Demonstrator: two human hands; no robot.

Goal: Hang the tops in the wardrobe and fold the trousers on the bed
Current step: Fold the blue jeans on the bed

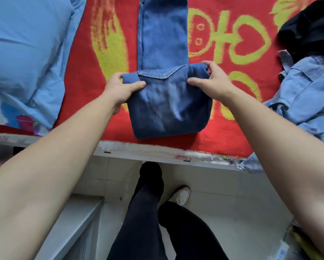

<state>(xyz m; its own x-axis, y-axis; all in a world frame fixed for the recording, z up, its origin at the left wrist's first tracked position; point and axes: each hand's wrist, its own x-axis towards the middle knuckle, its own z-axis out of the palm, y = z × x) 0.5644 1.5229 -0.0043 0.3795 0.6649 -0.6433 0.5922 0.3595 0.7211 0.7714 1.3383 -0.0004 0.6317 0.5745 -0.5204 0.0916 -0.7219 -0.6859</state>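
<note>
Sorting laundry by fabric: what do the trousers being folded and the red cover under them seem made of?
The trousers look like mid-blue denim: matte, faded patches, pale stitched seam. The red cover looks like fuzzy pile, perhaps fleece or terry: fluffy surface, soft-edged yellow pattern.

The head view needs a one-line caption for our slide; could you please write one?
Both hands, left and right, grip a fold of blue jeans on a red blanket.

The jeans [168, 109] are matt mid-blue denim, the blanket [232, 128] under them looks fuzzy red fleece, the pillow [26, 53] is smooth blue cotton-looking cloth, and the floor tiles [223, 203] are slightly glossy.
</note>
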